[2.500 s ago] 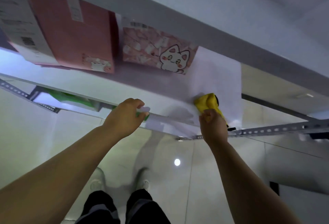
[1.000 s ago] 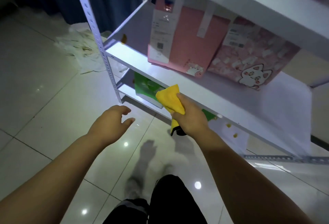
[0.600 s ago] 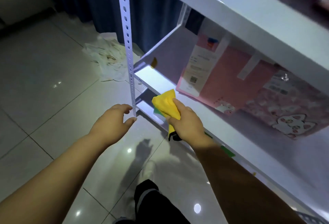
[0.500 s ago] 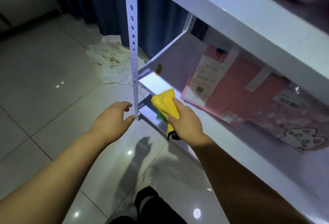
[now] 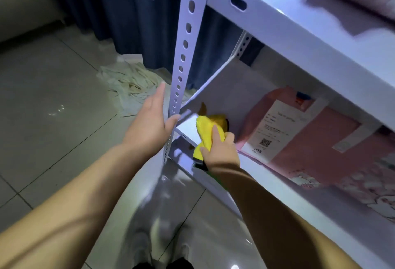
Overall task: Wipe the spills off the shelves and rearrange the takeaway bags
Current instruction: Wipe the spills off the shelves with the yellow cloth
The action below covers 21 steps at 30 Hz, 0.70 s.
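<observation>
Cloth [image 5: 208,127], yellow and bunched, sits on the left end of the middle shelf [image 5: 186,130], gripped from above by the right hand [image 5: 220,151], fingers curled over it. Left hand [image 5: 149,123] is spread, fingers straight, thumb touching the perforated upright [image 5: 183,54]. Pink takeaway bag [image 5: 320,140] bearing a white receipt label [image 5: 275,127] stands on the same shelf, just right of the cloth. Orange mark [image 5: 203,107] on the end panel behind: possibly spill, possibly reflection.

A yellow cloth [image 5: 206,128] is being gripped by the right hand [image 5: 220,151] at the front left corner of the shelf [image 5: 185,132]; the upright [image 5: 181,54] is being touched by the straight-fingered left hand [image 5: 149,125].
</observation>
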Available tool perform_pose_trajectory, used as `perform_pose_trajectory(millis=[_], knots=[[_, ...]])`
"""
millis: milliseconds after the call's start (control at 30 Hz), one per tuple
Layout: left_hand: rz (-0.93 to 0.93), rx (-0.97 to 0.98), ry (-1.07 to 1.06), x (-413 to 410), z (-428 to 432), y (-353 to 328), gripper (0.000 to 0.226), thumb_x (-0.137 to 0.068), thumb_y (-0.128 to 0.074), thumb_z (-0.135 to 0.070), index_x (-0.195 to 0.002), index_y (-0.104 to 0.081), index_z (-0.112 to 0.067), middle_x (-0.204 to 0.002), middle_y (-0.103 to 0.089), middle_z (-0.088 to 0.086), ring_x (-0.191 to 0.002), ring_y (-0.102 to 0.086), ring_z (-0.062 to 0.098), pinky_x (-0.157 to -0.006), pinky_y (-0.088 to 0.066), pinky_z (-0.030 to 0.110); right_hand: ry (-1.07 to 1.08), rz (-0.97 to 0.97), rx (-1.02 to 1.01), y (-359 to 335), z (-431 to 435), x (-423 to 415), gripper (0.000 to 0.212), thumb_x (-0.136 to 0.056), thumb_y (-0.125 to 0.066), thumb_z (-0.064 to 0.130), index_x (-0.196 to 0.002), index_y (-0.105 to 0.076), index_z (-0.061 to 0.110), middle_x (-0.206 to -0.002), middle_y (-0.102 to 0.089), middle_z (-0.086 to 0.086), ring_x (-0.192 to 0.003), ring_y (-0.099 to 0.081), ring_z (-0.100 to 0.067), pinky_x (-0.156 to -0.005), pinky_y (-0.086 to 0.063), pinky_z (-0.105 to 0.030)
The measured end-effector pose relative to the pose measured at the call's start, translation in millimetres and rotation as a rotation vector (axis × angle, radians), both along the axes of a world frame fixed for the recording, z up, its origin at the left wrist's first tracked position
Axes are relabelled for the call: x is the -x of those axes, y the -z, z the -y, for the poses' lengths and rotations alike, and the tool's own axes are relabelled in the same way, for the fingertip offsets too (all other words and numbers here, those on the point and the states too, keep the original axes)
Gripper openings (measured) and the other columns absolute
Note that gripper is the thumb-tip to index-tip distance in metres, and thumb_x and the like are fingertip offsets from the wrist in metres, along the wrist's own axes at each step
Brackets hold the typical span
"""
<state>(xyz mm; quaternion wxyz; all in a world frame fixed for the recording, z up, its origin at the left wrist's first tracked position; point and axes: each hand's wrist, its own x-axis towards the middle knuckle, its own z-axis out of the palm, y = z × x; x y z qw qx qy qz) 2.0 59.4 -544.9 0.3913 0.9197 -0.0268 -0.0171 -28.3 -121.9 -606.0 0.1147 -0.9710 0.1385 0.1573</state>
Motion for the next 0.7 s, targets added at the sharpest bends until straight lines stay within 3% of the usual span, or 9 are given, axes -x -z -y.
perform_pose_trajectory(millis=[67,133,200,300,367,433,533,600,700], knots=[[0.016,0.063,0.054,-11,4,0,0.076,-0.089,-0.053,-0.039,-0.145,-0.002,-0.035,-0.144,-0.036,0.000,-0.125,-0.042,0.019,-0.094,-0.035,0.032,-0.052,0.125,0.186,10,-10,6,0.071,-0.079,-0.065,0.037,-0.142,-0.036,0.021,-0.129,-0.046,-0.020,-0.078,-0.056,-0.030,-0.064,-0.045,-0.029],[0.007,0.152,0.084,-20,7,1,0.074,-0.089,-0.055,-0.037,-0.144,-0.005,-0.038,-0.144,-0.038,-0.004,-0.126,-0.043,0.017,-0.098,-0.038,0.035,-0.102,0.370,0.298,15,-15,8,0.063,-0.057,-0.080,0.029,-0.117,-0.066,0.016,-0.099,-0.066,-0.018,-0.049,-0.050,-0.027,-0.044,-0.040,-0.023],[0.003,0.205,0.084,-27,9,4,0.069,-0.089,-0.055,-0.034,-0.140,-0.009,-0.041,-0.140,-0.043,-0.008,-0.121,-0.047,0.016,-0.093,-0.041,0.037,-0.136,0.462,0.327,20,-13,2,0.057,-0.055,-0.082,0.024,-0.109,-0.070,0.014,-0.089,-0.067,-0.016,-0.045,-0.049,-0.026,-0.040,-0.039,-0.024],[0.054,0.157,0.089,-34,6,12,0.059,-0.090,-0.053,-0.031,-0.134,-0.014,-0.042,-0.124,-0.053,-0.006,-0.104,-0.055,0.021,-0.079,-0.039,0.032,-0.033,0.231,0.222,25,-11,-23,0.048,-0.086,-0.060,0.028,-0.132,-0.049,0.023,-0.117,-0.056,-0.017,-0.078,-0.056,-0.033,-0.064,-0.044,-0.032],[0.102,0.139,0.109,-37,3,15,0.053,-0.090,-0.052,-0.031,-0.128,-0.018,-0.044,-0.111,-0.053,-0.010,-0.095,-0.057,0.022,-0.074,-0.039,0.032,0.030,0.101,0.131,35,-8,-51,0.032,-0.095,-0.043,0.026,-0.126,-0.048,0.022,-0.111,-0.056,-0.013,-0.097,-0.054,-0.036,-0.075,-0.039,-0.036],[0.132,0.138,0.131,-39,0,17,0.050,-0.089,-0.052,-0.033,-0.125,-0.019,-0.046,-0.106,-0.053,-0.013,-0.088,-0.059,0.023,-0.072,-0.041,0.033,-0.022,0.052,0.132,39,-6,-75,0.023,-0.092,-0.043,0.016,-0.111,-0.055,0.014,-0.100,-0.057,-0.012,-0.108,-0.052,-0.039,-0.078,-0.036,-0.036],[0.169,0.121,0.144,-39,-1,19,0.049,-0.088,-0.050,-0.036,-0.124,-0.020,-0.047,-0.103,-0.054,-0.013,-0.081,-0.059,0.022,-0.068,-0.042,0.031,-0.026,0.035,-0.054,38,0,-108,0.051,-0.091,-0.043,0.019,-0.141,-0.033,0.018,-0.149,-0.022,-0.015,-0.136,-0.019,-0.038,-0.104,-0.027,-0.051],[0.180,0.128,0.137,-39,-1,19,0.047,-0.086,-0.047,-0.039,-0.122,-0.019,-0.050,-0.100,-0.052,-0.016,-0.080,-0.058,0.020,-0.067,-0.039,0.028,0.000,0.067,-0.134,35,0,-124,0.063,-0.089,-0.046,0.024,-0.146,-0.021,0.030,-0.156,-0.005,-0.007,-0.140,-0.010,-0.035,-0.110,-0.019,-0.054],[0.180,0.109,0.132,-37,2,19,0.045,-0.089,-0.046,-0.038,-0.125,-0.022,-0.044,-0.106,-0.054,-0.012,-0.086,-0.058,0.022,-0.069,-0.039,0.028,0.075,0.004,-0.129,29,-8,-120,0.064,-0.087,-0.045,0.027,-0.143,-0.019,0.043,-0.154,-0.015,0.001,-0.128,-0.032,-0.033,-0.099,-0.033,-0.042]])
